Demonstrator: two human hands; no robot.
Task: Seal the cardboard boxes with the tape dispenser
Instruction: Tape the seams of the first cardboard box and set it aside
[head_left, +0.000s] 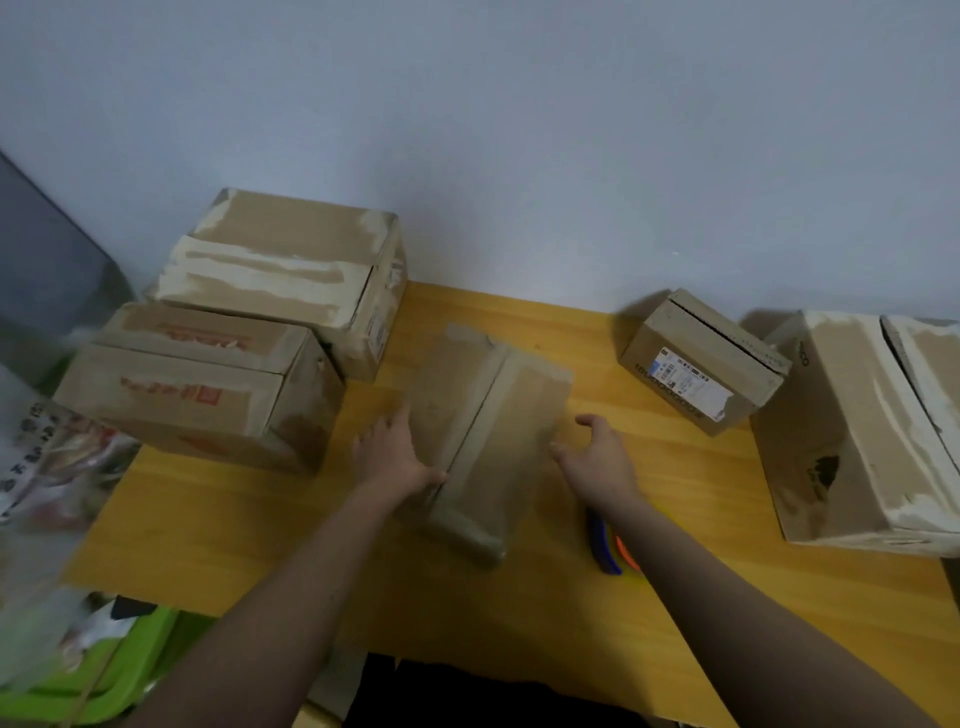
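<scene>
Now both arms out over the yellow bench (218, 525). Left hand (390, 457) flat against the left side of the middle box (488, 441), fingers straight and close together, thumb on the near top edge. Right hand (602, 454) just beside the box's right side, fingers loosely spread and a bit bent, holding nothing; touching or not, cannot tell. Middle box in the bench's center, flaps down. Tape dispenser (605, 545), blue and orange, on the bench, mostly hidden under the right wrist. Four more boxes around, two left, two right.
</scene>
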